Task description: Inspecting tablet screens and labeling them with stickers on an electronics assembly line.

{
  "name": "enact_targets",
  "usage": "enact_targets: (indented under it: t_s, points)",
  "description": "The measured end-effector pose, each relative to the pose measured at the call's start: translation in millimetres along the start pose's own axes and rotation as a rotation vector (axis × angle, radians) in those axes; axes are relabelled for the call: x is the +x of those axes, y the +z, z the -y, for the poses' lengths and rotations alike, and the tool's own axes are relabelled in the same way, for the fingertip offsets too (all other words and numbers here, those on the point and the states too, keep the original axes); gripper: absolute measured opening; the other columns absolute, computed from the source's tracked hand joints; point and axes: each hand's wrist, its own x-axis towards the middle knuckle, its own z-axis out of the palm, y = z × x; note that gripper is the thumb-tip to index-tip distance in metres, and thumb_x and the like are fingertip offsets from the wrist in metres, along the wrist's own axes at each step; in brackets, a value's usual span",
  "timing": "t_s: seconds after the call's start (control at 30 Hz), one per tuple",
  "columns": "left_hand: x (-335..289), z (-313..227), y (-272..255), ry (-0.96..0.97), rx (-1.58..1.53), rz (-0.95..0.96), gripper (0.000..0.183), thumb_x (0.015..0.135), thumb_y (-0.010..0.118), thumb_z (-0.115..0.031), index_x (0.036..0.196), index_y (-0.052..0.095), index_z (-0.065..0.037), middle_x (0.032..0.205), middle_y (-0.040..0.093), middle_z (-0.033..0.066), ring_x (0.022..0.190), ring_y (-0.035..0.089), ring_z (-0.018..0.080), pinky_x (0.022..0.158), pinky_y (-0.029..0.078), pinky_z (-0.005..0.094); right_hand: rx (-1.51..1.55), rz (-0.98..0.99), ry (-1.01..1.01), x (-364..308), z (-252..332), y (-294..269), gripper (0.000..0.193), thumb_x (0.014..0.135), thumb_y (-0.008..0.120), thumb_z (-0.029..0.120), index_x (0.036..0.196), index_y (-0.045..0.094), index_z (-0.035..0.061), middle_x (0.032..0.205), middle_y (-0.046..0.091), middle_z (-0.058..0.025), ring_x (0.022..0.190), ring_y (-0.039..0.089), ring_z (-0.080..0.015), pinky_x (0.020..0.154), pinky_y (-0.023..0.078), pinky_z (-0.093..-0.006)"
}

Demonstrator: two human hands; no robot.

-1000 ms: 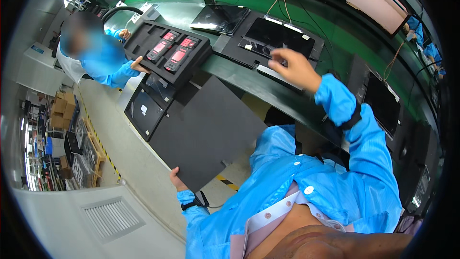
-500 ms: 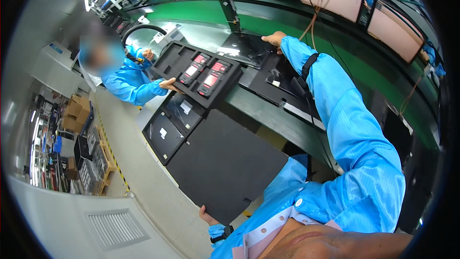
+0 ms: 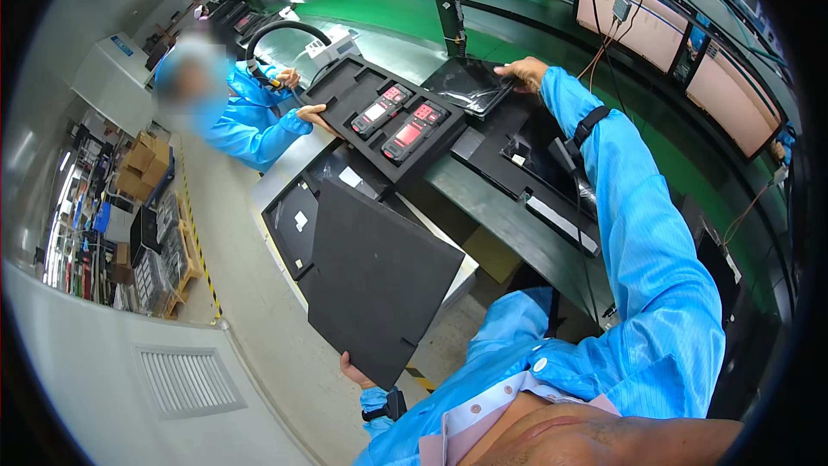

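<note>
Right hand point(image 3: 526, 75) has reached the glossy panel point(image 3: 468, 84); green bench point(image 3: 473, 196), pale floor point(image 3: 259, 298).

No lettering, numbers or signs can be read

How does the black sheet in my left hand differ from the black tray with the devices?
The black sheet is flat and plain, while the black tray is thicker, with recesses. The sheet's face is bare; the tray holds two handheld devices. Your left hand holds the sheet, whereas a co-worker's hand supports the tray. Both look matte.
</note>
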Motion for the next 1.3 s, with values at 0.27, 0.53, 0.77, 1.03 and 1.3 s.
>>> enact_targets:
  t_s: [0.27, 0.53, 0.77, 1.03, 1.3]
  points:
    - [-13, -20, 18, 0.046, -0.084, 0.239, 0.069, 0.102, 0.06, -0.046, 0.155, 0.059, -0.003, 0.158, 0.062, 0.0182, 0.141, 0.061, 0.0423, 0.123, 0.045, 0.057, -0.519, -0.577, -0.856, -97, 79, 22, 0.045, 0.092, 0.076, 0.042, 0.107, 0.073, 0.0001, 0.1, 0.076, -0.0268, 0.096, 0.076, -0.0449, 0.084, 0.059, -0.0527]
    - [-24, -47, -11, 0.245, -0.24, 0.293, 0.056, 0.105, 0.062, -0.042, 0.147, 0.068, -0.006, 0.151, 0.068, 0.0164, 0.138, 0.066, 0.0358, 0.126, 0.043, 0.0557, -0.231, -0.044, -1.158, -311, 109, 28, 0.024, 0.109, 0.075, 0.023, 0.122, 0.076, 0.0022, 0.108, 0.078, -0.0027, 0.096, 0.071, -0.0102, 0.083, 0.056, -0.028]
    - [-11, -42, 38, 0.344, -0.462, 0.346, 0.053, 0.096, 0.076, -0.034, 0.144, 0.073, -0.011, 0.172, 0.039, 0.0289, 0.167, 0.025, 0.0462, 0.137, 0.006, 0.0724, -0.265, 0.096, -1.555, -371, 7, 198, 0.022, 0.097, 0.083, 0.021, 0.109, 0.076, 0.004, 0.098, 0.074, -0.0142, 0.088, 0.074, -0.0339, 0.076, 0.059, -0.0428]
    - [-10, -36, 44, 0.198, -0.492, 0.386, 0.084, 0.097, 0.056, -0.051, 0.173, 0.041, -0.019, 0.185, -0.004, 0.0267, 0.17, 0.001, 0.0503, 0.132, 0.003, 0.0777, -0.739, 0.351, -2.085, -452, -185, 322, 0.013, 0.085, 0.071, 0.024, 0.09, 0.072, 0.0116, 0.092, 0.057, -0.0014, 0.087, 0.061, -0.0191, 0.073, 0.048, -0.0343]
    - [1, -41, 13, 0.218, -0.123, -0.13, 0.069, 0.108, 0.046, -0.051, 0.157, 0.056, -0.003, 0.156, 0.062, 0.017, 0.141, 0.06, 0.0402, 0.121, 0.047, 0.0556, -0.994, 0.824, -1.836, -451, -294, 333, 0.034, 0.097, 0.07, 0.021, 0.128, 0.073, 0.008, 0.137, 0.064, -0.0112, 0.125, 0.062, -0.0278, 0.096, 0.054, -0.0372]
